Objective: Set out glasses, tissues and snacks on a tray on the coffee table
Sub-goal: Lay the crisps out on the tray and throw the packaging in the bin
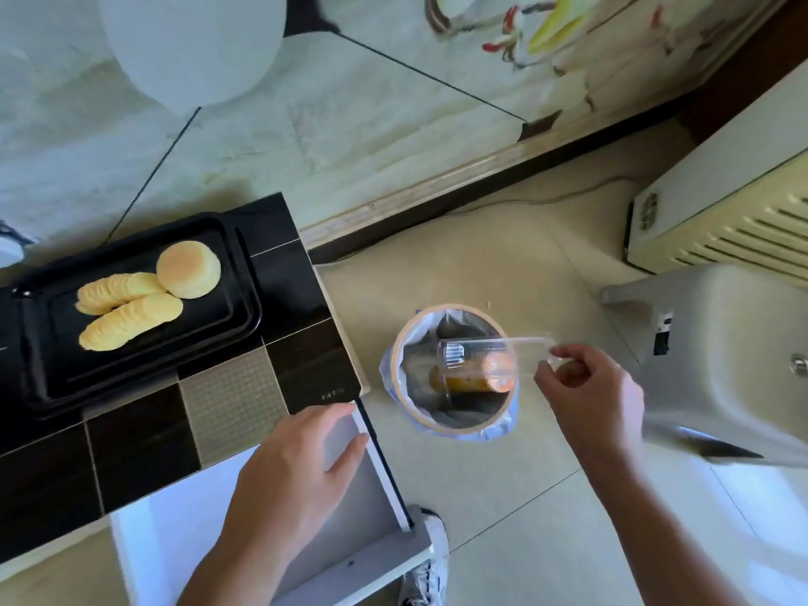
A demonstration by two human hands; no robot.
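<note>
Clear plastic packaging [494,360] is pinched at its edge by the right hand [590,395], held over a lined waste bin [452,369] on the floor. The left hand [301,465] lies flat, fingers straight, on the open white drawer [245,540] below the dark tiled surface [144,443]. Farther left, a black tray [131,317] on that surface carries two rows of yellow biscuits [127,312] and a round cake [189,269]. A grey stool [721,356] stands right of the bin.

Beige tiled floor [503,496], pale marbled wall [306,124], cream radiator [721,229], grey plastic stool [721,343].
</note>
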